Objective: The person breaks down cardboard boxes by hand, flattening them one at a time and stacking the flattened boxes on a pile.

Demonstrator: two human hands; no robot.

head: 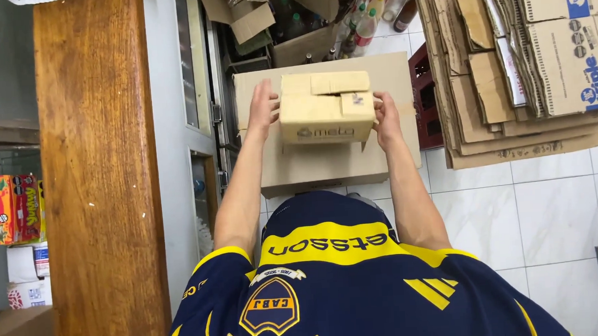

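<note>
I hold a small tan cardboard box (326,108) between both hands, over a larger closed cardboard box (326,163) that stands on the floor in front of me. My left hand (263,108) presses against the small box's left side. Against its right side lies my right hand (386,119), fingers wrapped around the edge. The small box's top flaps are folded shut. My dark blue and yellow shirt fills the bottom of the view.
A tall wooden post (98,178) stands at the left beside a grey metal-framed cabinet (196,91). Flattened cardboard sheets (518,61) are stacked at the upper right. Bottles (366,21) and torn cartons lie beyond the boxes. A red crate (426,100) and white tiled floor (540,210) are right.
</note>
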